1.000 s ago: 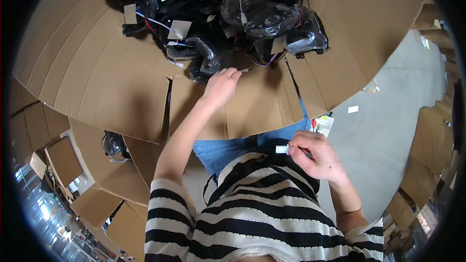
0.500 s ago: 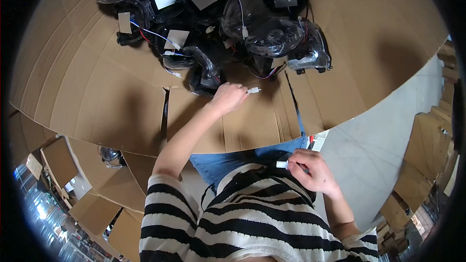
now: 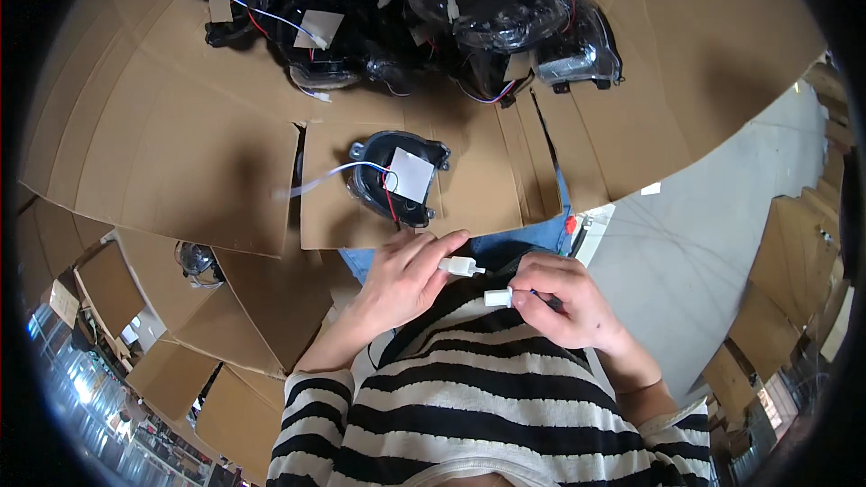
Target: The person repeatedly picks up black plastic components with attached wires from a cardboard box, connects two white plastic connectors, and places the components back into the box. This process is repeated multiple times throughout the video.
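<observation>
A black lamp unit (image 3: 369, 188) lies back side up on the near cardboard flap, a pale square label (image 3: 411, 175) on it. From it a red wire runs toward my left hand (image 3: 400, 275), and a blue-and-white wire trails off to the left, its end blurred. My left hand is closed on a white plug connector (image 3: 458, 266), its narrow end facing right. Just below and to the right, a second white connector (image 3: 497, 298) sits in the pinch of my right hand (image 3: 566, 300), with a dark lead behind it. The two connectors are close but apart.
More lamp units (image 3: 514, 20), some with clear lenses and loose wired plugs, are heaped at the far side of the cardboard sheet (image 3: 686, 81). Open cardboard boxes (image 3: 171, 289) stand at lower left, one with a lamp in it. Grey floor (image 3: 667, 252) shows at right.
The lamp unit has come from the heap's near edge onto the near flap, label side up. My left hand, still holding its plug, has come back toward my right hand, which has shifted slightly left.
</observation>
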`<move>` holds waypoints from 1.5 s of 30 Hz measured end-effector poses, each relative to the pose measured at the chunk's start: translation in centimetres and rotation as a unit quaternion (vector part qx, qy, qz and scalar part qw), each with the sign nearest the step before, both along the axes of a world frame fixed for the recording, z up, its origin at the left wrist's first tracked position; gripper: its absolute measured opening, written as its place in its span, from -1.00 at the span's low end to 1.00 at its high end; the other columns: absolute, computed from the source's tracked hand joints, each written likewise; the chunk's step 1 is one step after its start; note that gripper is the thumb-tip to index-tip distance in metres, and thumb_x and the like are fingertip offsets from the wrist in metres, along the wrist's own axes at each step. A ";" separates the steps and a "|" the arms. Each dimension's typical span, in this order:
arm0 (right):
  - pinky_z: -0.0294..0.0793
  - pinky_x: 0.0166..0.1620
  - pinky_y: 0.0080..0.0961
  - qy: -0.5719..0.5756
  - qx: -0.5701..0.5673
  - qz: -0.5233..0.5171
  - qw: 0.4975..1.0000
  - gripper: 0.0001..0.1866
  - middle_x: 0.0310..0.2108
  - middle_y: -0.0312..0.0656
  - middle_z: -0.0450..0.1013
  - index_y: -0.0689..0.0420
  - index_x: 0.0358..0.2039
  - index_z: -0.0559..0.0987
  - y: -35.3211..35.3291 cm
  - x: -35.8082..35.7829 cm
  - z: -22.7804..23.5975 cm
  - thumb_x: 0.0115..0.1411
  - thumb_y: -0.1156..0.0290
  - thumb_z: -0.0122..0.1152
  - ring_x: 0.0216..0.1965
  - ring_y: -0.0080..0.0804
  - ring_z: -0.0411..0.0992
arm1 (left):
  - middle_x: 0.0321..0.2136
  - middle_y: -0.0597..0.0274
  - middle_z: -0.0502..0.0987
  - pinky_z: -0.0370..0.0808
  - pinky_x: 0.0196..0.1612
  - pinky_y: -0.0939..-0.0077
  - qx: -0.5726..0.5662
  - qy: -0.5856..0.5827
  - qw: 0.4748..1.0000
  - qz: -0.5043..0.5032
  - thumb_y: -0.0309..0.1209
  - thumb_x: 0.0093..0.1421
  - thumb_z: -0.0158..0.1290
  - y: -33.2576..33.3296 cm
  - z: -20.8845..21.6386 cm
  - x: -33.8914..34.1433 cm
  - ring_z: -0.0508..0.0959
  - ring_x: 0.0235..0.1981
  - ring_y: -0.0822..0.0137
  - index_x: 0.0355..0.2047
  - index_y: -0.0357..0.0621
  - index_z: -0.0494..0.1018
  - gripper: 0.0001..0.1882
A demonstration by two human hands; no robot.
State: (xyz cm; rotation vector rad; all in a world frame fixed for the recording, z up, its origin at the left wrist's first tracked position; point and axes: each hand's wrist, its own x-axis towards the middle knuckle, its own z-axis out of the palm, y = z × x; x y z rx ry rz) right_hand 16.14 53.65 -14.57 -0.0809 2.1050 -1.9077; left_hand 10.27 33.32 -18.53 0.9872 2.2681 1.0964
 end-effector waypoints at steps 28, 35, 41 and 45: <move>0.22 -0.54 -0.42 0.076 -0.019 0.096 0.992 -0.96 -0.66 -0.21 0.25 0.18 -0.59 0.38 -0.3 -0.5 1.2 -0.10 0.54 0.05 -0.59 -0.26 0.26 | -0.51 0.16 0.46 0.24 -0.46 0.34 0.230 -0.408 0.805 -0.364 -0.35 0.16 -0.21 -1.0 0.6 -2.4 0.39 -0.54 0.12 -0.50 -0.26 0.41 -0.73; 0.22 -0.56 -0.45 0.159 0.098 0.119 0.975 -0.92 -0.66 -0.22 0.21 0.17 -0.62 0.36 -0.8 -0.3 1.5 -0.13 0.51 0.09 -0.60 -0.30 0.24 | -0.70 0.14 0.39 0.27 -0.55 0.40 0.228 -0.398 0.822 -0.337 -0.40 0.16 -0.19 -0.7 0.8 -1.8 0.36 -0.65 0.17 -0.60 -0.28 0.38 -0.72; 0.26 -0.54 -0.45 0.120 0.069 0.112 0.984 -0.93 -0.62 -0.21 0.26 0.19 -0.61 0.38 -0.4 -0.6 1.5 -0.15 0.53 0.08 -0.58 -0.29 0.26 | -0.67 0.18 0.38 0.25 -0.49 0.31 0.206 -0.386 0.853 -0.283 -0.38 0.16 -0.21 -1.0 1.3 -1.2 0.36 -0.61 0.12 -0.60 -0.23 0.39 -0.72; 0.32 -0.45 -0.43 0.095 0.040 0.068 0.992 -0.96 -0.49 -0.15 0.35 0.19 -0.58 0.42 1.1 0.1 -0.7 -0.14 0.55 0.07 -0.49 -0.24 0.33 | -0.67 0.19 0.40 0.25 -0.48 0.33 0.252 -0.292 0.907 -0.170 -0.38 0.15 -0.19 -1.7 1.2 -0.2 0.34 -0.64 0.17 -0.58 -0.26 0.40 -0.73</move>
